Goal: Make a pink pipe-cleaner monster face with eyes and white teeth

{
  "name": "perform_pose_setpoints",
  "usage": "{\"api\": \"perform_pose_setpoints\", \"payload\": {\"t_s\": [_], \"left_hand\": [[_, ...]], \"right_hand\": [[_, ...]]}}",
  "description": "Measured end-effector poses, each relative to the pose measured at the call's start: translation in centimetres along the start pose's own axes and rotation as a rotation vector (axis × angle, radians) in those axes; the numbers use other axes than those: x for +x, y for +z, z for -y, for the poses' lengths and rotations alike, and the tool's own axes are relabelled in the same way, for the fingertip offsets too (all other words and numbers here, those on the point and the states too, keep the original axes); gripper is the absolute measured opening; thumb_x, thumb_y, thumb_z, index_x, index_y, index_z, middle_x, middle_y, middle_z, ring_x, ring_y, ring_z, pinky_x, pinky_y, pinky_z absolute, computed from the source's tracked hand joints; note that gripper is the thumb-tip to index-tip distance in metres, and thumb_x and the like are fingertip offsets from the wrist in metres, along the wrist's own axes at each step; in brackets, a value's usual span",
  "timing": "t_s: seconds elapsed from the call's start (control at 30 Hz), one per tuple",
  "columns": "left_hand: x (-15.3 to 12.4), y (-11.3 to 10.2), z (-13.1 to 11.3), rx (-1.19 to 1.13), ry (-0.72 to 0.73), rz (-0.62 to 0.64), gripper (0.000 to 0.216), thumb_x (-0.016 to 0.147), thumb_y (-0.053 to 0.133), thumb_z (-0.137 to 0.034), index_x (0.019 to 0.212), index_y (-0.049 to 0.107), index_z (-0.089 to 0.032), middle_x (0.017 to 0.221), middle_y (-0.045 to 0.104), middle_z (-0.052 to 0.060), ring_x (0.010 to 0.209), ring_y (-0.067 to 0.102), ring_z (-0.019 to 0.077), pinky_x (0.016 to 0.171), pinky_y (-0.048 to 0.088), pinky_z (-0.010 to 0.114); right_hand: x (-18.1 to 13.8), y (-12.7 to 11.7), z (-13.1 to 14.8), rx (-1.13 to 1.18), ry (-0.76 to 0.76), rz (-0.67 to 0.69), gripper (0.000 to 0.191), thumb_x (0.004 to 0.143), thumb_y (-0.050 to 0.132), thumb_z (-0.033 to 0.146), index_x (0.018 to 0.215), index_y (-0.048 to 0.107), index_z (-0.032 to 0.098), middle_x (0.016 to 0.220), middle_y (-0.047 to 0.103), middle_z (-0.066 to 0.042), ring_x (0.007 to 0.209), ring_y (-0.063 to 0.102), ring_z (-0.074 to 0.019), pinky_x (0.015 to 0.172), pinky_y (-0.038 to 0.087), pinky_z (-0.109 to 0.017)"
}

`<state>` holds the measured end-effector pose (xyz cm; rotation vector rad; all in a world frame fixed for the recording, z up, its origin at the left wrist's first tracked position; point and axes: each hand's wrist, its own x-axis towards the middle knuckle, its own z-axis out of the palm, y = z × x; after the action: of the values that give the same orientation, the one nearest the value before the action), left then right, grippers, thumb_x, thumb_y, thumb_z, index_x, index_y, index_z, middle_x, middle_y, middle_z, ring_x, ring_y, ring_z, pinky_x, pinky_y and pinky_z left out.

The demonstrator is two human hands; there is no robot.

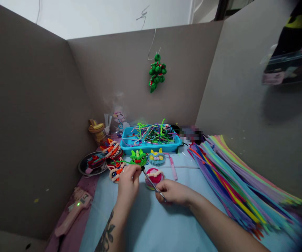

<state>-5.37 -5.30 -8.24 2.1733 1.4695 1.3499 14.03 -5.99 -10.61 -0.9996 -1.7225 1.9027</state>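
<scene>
My left hand (pixel 129 180) is closed in a pinch on a small black piece (pixel 142 168), too small to make out in detail. My right hand (pixel 174 192) grips slender metal scissors (pixel 151 183), whose tips point up and left and meet the black piece. Just beyond the blades lies a round pink and red pipe-cleaner piece (pixel 154 176). Behind my left fingers sits a green pipe-cleaner animal head (pixel 138 158) with round eyes. A light blue head with yellow eyes (pixel 156 158) is beside it. Orange and cream heads (pixel 113 148) lie to the left.
A blue tray (pixel 151 148) holds tangled pipe-cleaner scraps at the back. Long bundles of coloured pipe cleaners (pixel 235 185) cover the right side. A pink glue gun (pixel 74 211) with a lit green light and a metal dish (pixel 82 168) are at left. Grey partitions (pixel 109 66) enclose the table.
</scene>
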Motion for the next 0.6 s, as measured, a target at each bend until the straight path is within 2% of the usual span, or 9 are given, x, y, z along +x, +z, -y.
{"api": "perform_pose_setpoints", "payload": {"t_s": [0.2, 0.37, 0.6], "left_hand": [[0.39, -0.29, 0.19, -0.008, 0.016, -0.017, 0.013, 0.082, 0.048, -0.015, 0.073, 0.057, -0.019, 0.072, 0.062, 0.002, 0.072, 0.055, 0.0173, 0.068, 0.042, 0.027], [0.52, -0.66, 0.02, -0.004, 0.02, -0.046, 0.013, 0.081, 0.049, -0.016, 0.07, 0.057, -0.019, 0.068, 0.061, 0.001, 0.068, 0.055, 0.0167, 0.065, 0.041, 0.026], [0.55, -0.75, 0.14, -0.007, 0.03, -0.065, 0.014, 0.081, 0.049, -0.016, 0.07, 0.058, -0.019, 0.068, 0.063, 0.002, 0.068, 0.056, 0.017, 0.065, 0.042, 0.027]], "right_hand": [[0.03, 0.31, 0.34, 0.104, 0.023, -0.002, 0.008, 0.057, 0.055, 0.019, 0.051, 0.051, 0.015, 0.041, 0.039, 0.009, 0.036, 0.031, -0.0028, 0.036, 0.021, -0.016], [-0.12, 0.47, 0.49, 0.16, 0.016, 0.023, 0.01, 0.055, 0.057, 0.022, 0.051, 0.053, 0.014, 0.043, 0.042, 0.008, 0.037, 0.029, -0.0024, 0.037, 0.02, -0.016], [-0.11, 0.5, 0.46, 0.191, 0.004, 0.037, 0.025, 0.058, 0.066, 0.034, 0.051, 0.053, 0.013, 0.043, 0.045, 0.006, 0.036, 0.03, -0.002, 0.037, 0.019, -0.016]]}}
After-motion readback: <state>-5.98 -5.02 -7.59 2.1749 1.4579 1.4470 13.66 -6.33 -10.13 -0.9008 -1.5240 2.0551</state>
